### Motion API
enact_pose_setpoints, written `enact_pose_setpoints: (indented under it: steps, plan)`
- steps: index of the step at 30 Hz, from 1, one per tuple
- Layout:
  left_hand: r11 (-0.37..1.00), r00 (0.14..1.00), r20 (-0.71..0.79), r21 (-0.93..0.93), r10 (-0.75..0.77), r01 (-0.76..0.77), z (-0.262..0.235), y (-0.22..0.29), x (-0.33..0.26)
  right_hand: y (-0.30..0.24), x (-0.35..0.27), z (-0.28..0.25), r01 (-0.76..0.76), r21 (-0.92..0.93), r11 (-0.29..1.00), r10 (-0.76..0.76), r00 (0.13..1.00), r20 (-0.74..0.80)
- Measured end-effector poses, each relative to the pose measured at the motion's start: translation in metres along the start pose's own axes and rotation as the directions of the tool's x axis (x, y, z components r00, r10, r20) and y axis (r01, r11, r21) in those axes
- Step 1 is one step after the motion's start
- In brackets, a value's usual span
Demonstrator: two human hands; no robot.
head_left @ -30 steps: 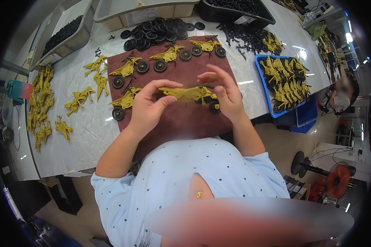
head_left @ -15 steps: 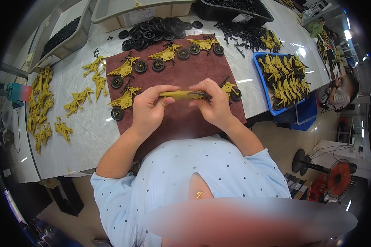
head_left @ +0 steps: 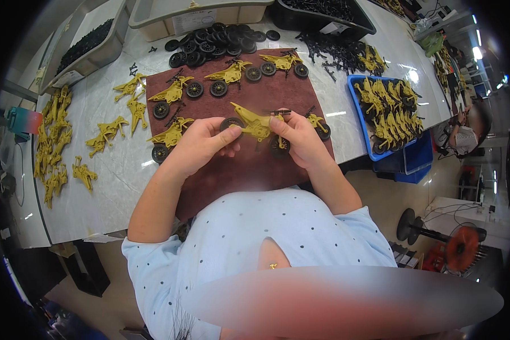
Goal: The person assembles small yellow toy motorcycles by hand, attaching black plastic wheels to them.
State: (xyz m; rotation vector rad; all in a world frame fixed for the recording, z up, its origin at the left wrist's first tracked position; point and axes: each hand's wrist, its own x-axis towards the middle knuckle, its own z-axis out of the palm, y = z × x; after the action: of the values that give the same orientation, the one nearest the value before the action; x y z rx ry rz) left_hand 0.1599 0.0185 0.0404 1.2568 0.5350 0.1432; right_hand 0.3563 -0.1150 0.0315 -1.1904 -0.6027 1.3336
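Observation:
Both hands hold one yellow toy motorbike above a dark red cloth. My left hand is closed, thumb and fingers pinching the black wheel at the bike's left end. My right hand is closed round the front end, near the black handlebar, with a second black wheel hanging below. On the cloth beyond lie several more yellow toy motorbikes with black wheels and handlebars. One sits by my left wrist, and another is partly hidden behind my right hand.
Loose yellow bodies and a heap of them lie at left. Black wheels are piled at the back, near grey bins and a black bin. A blue tray holds several bikes at right. Another person sits far right.
The toy motorbike has turned from edge-on to side-on, so its body and both wheels now show. My left hand has moved slightly down and onto a wheel; the right has shifted slightly right.

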Motion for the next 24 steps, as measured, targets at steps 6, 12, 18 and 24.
enact_pose_setpoints:
  steps: [6,12,18,24]
  plan:
    - [0.998,0.999,-0.031,0.055,0.042,-0.040,0.010,-0.007,-0.002,0.000,0.002,-0.016,0.114,-0.245,0.963,-0.104,0.993,0.055]
    - [0.805,0.955,-0.203,0.591,0.218,-0.058,-0.007,0.008,-0.019,-0.029,0.000,-0.043,0.038,-0.767,0.640,-0.111,0.993,-0.044]
    - [0.370,0.563,-0.601,0.796,0.566,0.478,-0.088,0.007,-0.026,-0.038,-0.001,-0.062,-0.019,-0.932,0.363,-0.243,0.963,-0.114]
    - [0.253,0.507,-0.744,0.641,0.434,0.724,-0.118,-0.015,-0.021,-0.056,0.002,-0.024,0.062,-0.954,0.295,-0.424,0.903,-0.073]
